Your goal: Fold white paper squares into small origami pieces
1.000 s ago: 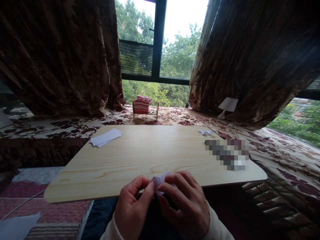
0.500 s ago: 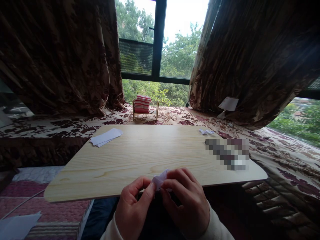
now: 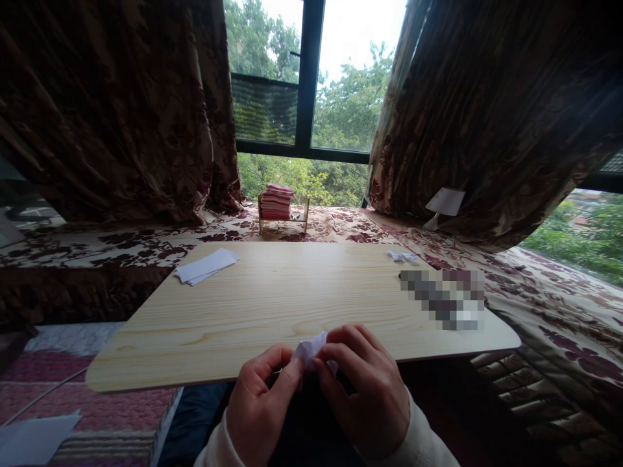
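Pinching creased white paper (image 3: 308, 349) | left hand (image 3: 263, 397), right hand (image 3: 368, 392): fingers closed on it | paper between both hands

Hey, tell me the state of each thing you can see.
Small white paper piece, creased, pinched by left hand and right hand.
Flat white paper strips, overlapping on the pale wooden table.
Second small white paper, creased, at the table's far right.
Pink striped cloths, folded, stacked.
Brown floral fabric curtains, parted.
White lamp, no visible glow.
Pixelated items, cannot tell.

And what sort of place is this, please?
Probably a room at home, perhaps a bedroom: patterned curtains hang by the window, with a white lamp and a pink quilted cover in view.
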Demonstrator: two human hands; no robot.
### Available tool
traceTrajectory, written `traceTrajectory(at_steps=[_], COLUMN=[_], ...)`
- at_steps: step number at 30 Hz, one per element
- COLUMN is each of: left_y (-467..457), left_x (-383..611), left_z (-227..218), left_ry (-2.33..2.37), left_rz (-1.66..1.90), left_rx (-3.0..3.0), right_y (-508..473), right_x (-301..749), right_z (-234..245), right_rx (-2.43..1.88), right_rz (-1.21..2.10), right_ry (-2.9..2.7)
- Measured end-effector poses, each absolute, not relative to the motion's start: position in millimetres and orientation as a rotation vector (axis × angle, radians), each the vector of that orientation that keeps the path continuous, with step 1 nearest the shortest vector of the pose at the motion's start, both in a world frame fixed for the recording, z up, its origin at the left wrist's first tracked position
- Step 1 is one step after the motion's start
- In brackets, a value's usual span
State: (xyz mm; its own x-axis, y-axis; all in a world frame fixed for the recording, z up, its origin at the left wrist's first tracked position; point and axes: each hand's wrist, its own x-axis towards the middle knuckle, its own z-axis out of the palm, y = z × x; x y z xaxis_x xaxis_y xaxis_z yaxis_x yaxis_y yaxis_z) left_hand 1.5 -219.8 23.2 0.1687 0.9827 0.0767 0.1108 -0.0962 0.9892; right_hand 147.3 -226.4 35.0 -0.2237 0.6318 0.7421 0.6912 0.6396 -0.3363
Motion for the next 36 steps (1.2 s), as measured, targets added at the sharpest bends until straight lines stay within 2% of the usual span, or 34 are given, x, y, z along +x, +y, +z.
traceTrajectory(at_steps=[21,36], left_y=[-215.1,-221.2], left_x=[1.6,8.7], left_z=[29.6,35.7], left_ry=[1.068,1.239], left_rz=[0.998,1.224], left_rx=[1.465,1.392], right_y=[-227.0,-232.9], right_x=[146.5,156.7], right_z=[43.6,30.0], right_rx=[-0.968,-0.992], right_rz=[-0.157,-0.091], right_ry=[-1.956,-1.930])
